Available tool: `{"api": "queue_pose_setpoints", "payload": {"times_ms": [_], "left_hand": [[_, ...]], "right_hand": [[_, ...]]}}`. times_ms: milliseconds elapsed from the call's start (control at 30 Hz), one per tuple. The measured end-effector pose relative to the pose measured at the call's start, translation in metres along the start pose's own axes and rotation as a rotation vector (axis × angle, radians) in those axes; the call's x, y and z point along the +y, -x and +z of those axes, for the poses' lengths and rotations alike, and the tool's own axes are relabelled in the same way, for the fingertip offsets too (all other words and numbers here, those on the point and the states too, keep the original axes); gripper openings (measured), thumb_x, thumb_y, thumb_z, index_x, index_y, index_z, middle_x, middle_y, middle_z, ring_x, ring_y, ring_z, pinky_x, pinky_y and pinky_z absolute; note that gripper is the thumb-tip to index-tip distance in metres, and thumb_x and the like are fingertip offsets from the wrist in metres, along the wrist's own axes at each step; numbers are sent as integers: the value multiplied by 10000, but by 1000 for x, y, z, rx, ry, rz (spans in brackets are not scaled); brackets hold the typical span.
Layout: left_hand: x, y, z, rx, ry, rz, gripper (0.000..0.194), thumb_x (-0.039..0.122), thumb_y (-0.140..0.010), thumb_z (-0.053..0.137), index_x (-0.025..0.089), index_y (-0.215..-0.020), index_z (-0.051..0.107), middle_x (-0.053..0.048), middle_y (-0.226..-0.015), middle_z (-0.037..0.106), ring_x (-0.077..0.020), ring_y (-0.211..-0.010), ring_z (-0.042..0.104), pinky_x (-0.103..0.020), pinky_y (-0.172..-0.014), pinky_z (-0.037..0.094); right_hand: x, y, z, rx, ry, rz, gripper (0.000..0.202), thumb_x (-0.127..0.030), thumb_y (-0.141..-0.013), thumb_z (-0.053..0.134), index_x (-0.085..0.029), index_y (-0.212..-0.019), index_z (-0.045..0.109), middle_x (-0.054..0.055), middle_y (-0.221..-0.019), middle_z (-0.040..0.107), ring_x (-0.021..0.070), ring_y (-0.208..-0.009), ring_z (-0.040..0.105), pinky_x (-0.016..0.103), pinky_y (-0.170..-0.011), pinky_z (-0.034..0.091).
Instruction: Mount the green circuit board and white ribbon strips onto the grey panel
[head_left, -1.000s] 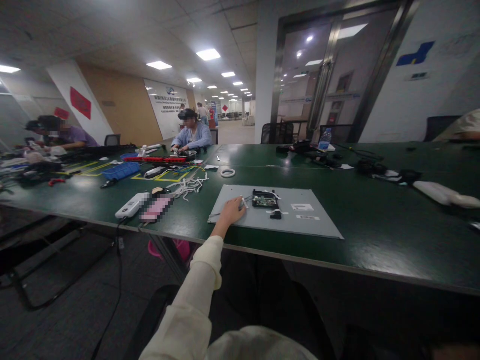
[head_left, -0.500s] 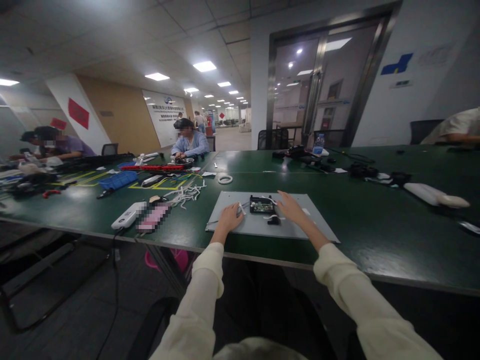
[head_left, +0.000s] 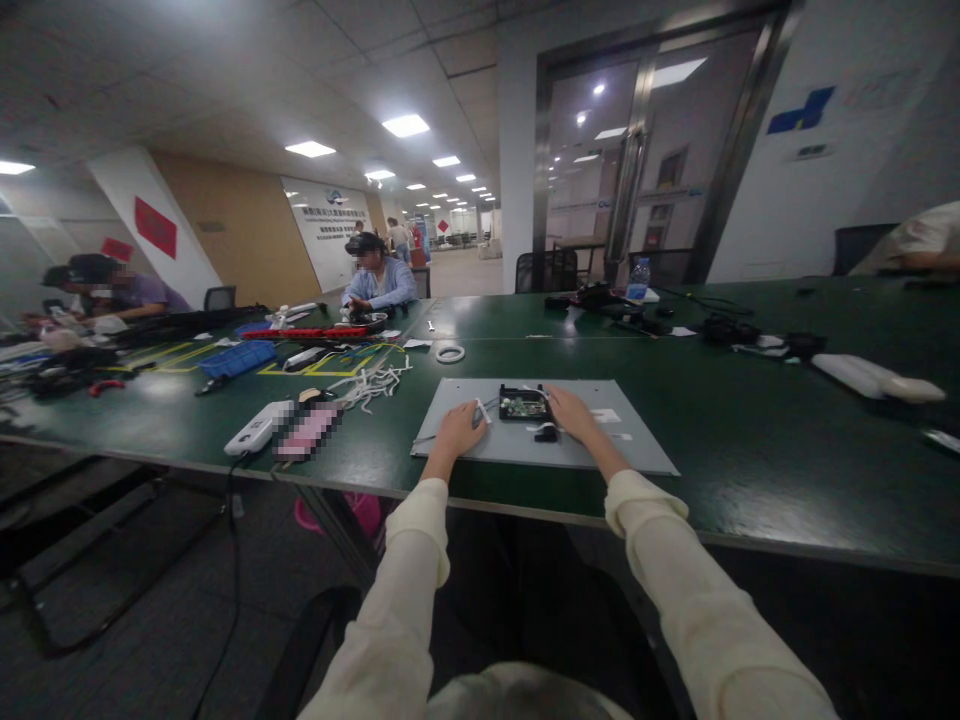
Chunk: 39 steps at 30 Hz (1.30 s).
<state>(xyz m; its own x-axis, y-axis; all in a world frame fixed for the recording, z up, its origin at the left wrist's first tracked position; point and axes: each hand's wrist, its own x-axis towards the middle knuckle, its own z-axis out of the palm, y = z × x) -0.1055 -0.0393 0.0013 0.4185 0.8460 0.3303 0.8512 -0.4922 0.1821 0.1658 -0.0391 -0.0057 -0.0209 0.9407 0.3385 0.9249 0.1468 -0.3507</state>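
A flat grey panel lies on the table with a black open case on it. Inside the case shows a green circuit board. On the left part of the panel is my left hand, its fingers closed around a short white strip that sticks out past the fingertips. My right hand is at the right edge of the case, fingers bent together; what they pinch is too small to make out. Just below the case sits a small black part with a white strip.
A white tape roll lies behind the panel. To the left are loose white strips, a pink phone-like item, a white power bank-like device and a blue basket. A co-worker sits across the table.
My right hand has moved left and in against the case, its spread fingers now drawn together. White labels on the panel's right part show more. My left hand has barely moved.
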Motion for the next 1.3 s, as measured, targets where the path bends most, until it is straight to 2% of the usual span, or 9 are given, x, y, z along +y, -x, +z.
{"api": "queue_pose_setpoints", "payload": {"times_ms": [233,600,1000,1167,1300], "left_hand": [[2,1,-5,1,-1,17,392,357,-859,437,191,-1214,456,-78,-1185,574,-203,-1114,514,-309,-967,361],[4,0,-7,-2,11,19,382,369,-865,421,196,-1203,466,-77,-1176,580,-214,-1105,519,-320,-952,375],[5,1,-8,-4,4,24,379,364,-862,431,191,-1196,473,-82,-1207,565,-216,-1126,509,-322,-964,365],[8,2,-11,-17,-1,11,375,348,-860,439,199,-1202,476,-82,-1196,574,-220,-1124,510,-331,-961,366],[7,1,-12,-21,-6,11,385,359,-859,442,196,-1206,473,-83,-1189,578,-214,-1120,512,-323,-956,367]], "right_hand": [[-7,6,0,-5,42,-24,424,-226,-925,299,-90,-1285,478,113,-1311,446,189,-1225,386,316,-1053,259],[-7,25,-11,-44,52,-57,445,-147,-880,328,-122,-1305,458,78,-1312,451,183,-1197,418,309,-1038,291],[-9,26,-11,-64,101,-64,412,-152,-890,343,-112,-1273,488,103,-1289,471,196,-1185,431,304,-1028,292],[-12,25,-15,-66,118,-35,385,-180,-902,348,-140,-1245,519,100,-1252,507,202,-1135,477,306,-981,335],[-14,22,-20,-59,129,-8,338,-218,-920,346,-183,-1145,597,80,-1130,591,188,-1032,539,269,-891,388]]}}
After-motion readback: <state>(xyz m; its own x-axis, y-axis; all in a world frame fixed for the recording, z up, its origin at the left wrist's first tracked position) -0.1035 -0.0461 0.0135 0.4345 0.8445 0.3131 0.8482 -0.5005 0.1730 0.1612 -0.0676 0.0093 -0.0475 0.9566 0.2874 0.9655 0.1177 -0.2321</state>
